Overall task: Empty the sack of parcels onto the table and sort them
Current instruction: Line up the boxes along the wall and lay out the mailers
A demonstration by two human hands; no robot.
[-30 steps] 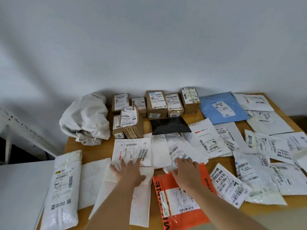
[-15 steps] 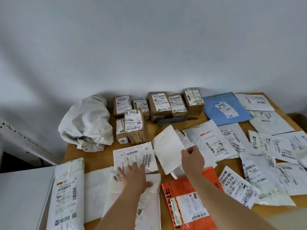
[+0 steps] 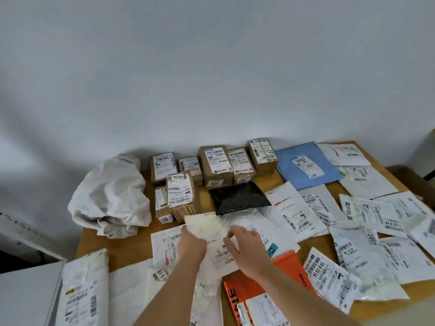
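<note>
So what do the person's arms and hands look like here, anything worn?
Both forearms are bare as far as the frame shows: no sleeves, gloves or watch. The left hand and right hand show no rings or markings on the fingers that I can make out.

Two bare forearms, no sleeves, watch or rings; left grip and right grip ungloved

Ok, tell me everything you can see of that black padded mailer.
The black padded mailer looks like plastic bubble wrap, dotted with pale specks. It lies flat on the wooden table, just in front of the row of cardboard boxes. Its near edge overlaps the white mailers. No label shows on it. Neither hand touches it.
</note>
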